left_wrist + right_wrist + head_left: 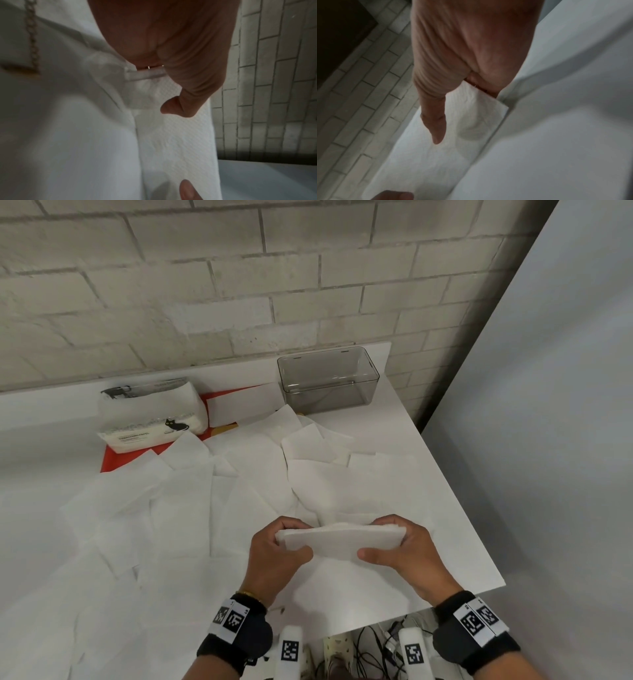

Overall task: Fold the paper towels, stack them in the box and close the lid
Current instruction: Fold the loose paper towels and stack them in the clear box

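Both hands hold a small stack of folded white paper towels (pixel 339 541) above the near right part of the white table (pixel 455 529). My left hand (pixel 279 549) grips its left end, thumb on top. My right hand (pixel 400 546) grips the right end the same way. In the left wrist view the thumb (pixel 173 106) presses the embossed stack (pixel 176 142); in the right wrist view the thumb (pixel 436 127) lies on the stack (pixel 467 121). The smoky clear box (pixel 327 380) stands open at the table's far right corner. No lid is clearly visible.
Several unfolded paper towels (pixel 191 501) cover the table's middle and left. A pack of towels (pixel 150 414) lies on a red sheet (pixel 118 455) at the back, by the brick wall (pixel 239 285). The table's right edge drops off by a grey panel (pixel 548 405).
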Available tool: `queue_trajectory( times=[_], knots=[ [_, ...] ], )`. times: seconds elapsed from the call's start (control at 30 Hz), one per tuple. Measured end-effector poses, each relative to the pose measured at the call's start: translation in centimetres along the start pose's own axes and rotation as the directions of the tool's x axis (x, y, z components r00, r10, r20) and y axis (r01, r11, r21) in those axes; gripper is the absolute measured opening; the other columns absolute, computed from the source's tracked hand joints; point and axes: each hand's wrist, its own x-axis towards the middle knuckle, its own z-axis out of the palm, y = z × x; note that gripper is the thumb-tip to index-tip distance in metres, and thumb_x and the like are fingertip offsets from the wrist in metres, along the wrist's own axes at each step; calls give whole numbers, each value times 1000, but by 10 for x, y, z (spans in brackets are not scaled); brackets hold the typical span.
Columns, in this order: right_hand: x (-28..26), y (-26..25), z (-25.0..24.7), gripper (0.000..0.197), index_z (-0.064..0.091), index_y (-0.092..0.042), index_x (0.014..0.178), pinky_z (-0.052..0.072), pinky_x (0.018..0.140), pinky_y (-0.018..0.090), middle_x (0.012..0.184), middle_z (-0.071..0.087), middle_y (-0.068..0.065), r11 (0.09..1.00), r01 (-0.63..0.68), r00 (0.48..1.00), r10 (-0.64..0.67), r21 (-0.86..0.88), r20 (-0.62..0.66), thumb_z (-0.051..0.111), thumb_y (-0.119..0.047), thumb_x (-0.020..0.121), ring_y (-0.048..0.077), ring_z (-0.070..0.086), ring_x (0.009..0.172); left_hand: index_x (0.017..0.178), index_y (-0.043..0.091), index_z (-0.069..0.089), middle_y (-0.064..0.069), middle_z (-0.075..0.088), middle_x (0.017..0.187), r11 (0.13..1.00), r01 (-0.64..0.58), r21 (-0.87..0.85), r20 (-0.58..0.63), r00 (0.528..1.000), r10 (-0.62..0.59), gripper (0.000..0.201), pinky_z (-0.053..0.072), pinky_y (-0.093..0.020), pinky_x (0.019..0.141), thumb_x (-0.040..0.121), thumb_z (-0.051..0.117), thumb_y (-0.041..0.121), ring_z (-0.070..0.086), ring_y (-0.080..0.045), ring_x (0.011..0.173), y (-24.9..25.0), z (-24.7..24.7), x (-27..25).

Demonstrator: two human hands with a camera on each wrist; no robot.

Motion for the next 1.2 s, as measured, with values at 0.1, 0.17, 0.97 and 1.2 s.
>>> queue_trajectory(
  times=[0.1,0.17,0.97,1.2],
  knots=[
    [0,7,1,50,78,-23,97,63,86,40,100,78,2,999,-35,999,35,-10,0,102,-7,55,24,72,100,81,30,77,2,77,85,999,9,44,6,1000,-10,44,56,-23,62,69,77,-13,66,-9,72,-6,-2,0],
    [0,6,6,39,80,-22,87,61,83,37,95,78,2,1000,-27,1000,27,-15,-1,101,-8,58,23,72,92,78,26,79,2,78,85,999,21,31,20,1000,-22,40,57,-25,65,72,74,-13,69,-12,74,-4,4,-1],
    [7,0,-9,35,83,-10,93,60,86,27,100,81,8,998,40,993,-36,-41,108,94,5,63,19,74,94,100,18,85,-2,82,103,993,-106,48,246,965,91,37,57,-24,86,77,83,-11,74,-14,95,-10,-8,7],
    [10,-15,-10,30,83,-11,93,58,87,23,105,81,6,999,26,983,-18,-44,181,93,0,67,18,76,101,92,15,86,-4,82,100,1000,8,-27,238,971,-2,28,63,-34,84,81,79,-11,77,-23,94,4,-18,11]
  ],
)
